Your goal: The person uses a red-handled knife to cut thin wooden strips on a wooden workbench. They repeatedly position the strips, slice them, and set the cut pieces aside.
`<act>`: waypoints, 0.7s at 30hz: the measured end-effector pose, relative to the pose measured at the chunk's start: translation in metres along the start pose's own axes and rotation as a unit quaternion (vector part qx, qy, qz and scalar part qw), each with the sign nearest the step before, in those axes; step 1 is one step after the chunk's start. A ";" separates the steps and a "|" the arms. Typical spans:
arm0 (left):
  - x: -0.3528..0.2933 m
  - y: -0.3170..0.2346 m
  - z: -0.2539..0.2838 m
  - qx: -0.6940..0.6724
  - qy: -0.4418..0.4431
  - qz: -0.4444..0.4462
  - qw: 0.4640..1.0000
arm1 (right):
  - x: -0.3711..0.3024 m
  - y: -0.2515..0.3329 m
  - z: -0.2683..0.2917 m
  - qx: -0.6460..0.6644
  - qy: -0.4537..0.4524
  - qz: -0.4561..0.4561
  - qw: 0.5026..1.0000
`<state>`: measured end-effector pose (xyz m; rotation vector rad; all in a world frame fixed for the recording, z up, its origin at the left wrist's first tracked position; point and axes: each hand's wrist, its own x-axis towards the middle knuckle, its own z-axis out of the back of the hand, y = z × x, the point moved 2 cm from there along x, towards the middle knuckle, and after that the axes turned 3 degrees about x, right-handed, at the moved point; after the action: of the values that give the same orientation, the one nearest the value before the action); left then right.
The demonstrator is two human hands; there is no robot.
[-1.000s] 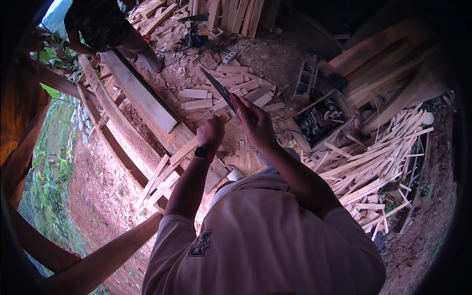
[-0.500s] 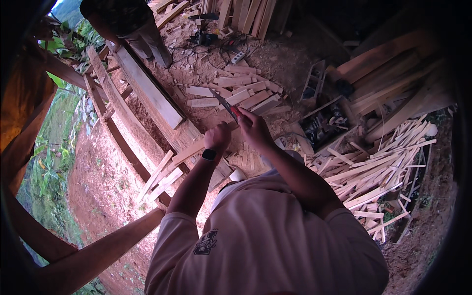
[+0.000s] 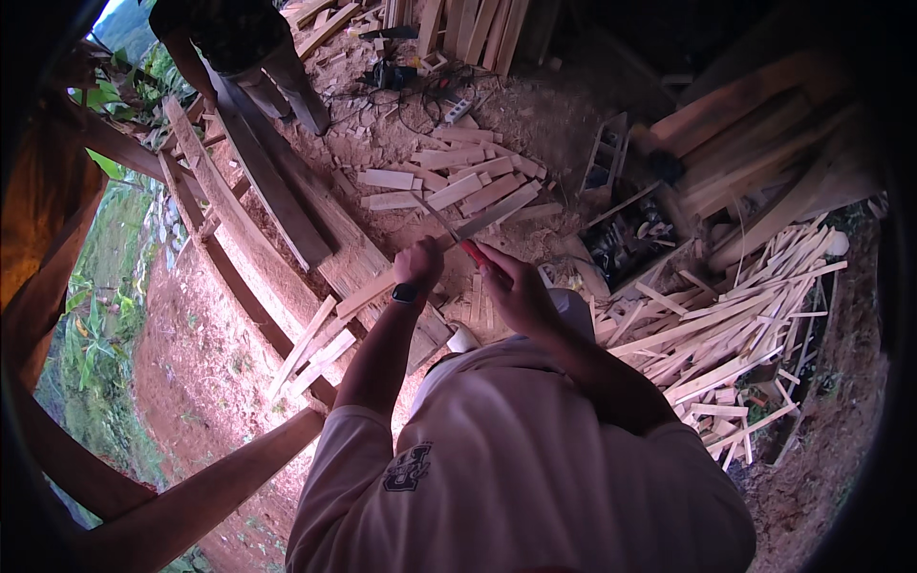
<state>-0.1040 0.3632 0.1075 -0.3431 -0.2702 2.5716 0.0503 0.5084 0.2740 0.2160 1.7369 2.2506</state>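
Observation:
My left hand is closed around a narrow wooden strip. The strip runs down toward the lower left, with a short end showing past my fist. My right hand grips the red handle of a long, narrow-bladed tool. Its thin blade points up and left, crossing just beyond my left fist at the strip's end. Whether the blade is a knife's or a saw's, I cannot tell. Behind the blade lies a pile of short cut boards on the ground.
A co-worker stands at the far left beside a long plank on a timber bench. Thin offcuts are heaped at right, near a dark box of tools. A power strip and cables lie beyond the boards.
My right hand has moved down and right, drawing the tool back along the strip. My left hand stays almost in place. The co-worker's plank has tipped and shifted left.

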 end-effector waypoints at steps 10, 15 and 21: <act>-0.005 -0.008 0.017 -0.004 -0.024 0.008 1.000 | -0.028 0.049 0.052 0.092 -0.035 -0.100 0.990; -0.013 -0.030 0.029 -0.030 -0.026 0.027 0.999 | 0.041 -0.007 0.013 0.095 -0.081 -0.035 0.992; -0.015 -0.040 0.038 -0.052 0.001 0.031 0.998 | 0.078 -0.052 -0.028 0.038 -0.088 -0.005 0.995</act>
<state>-0.0840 0.3843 0.1564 -0.3987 -0.3991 2.6241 -0.0248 0.5192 0.2124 0.4083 1.7262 2.0911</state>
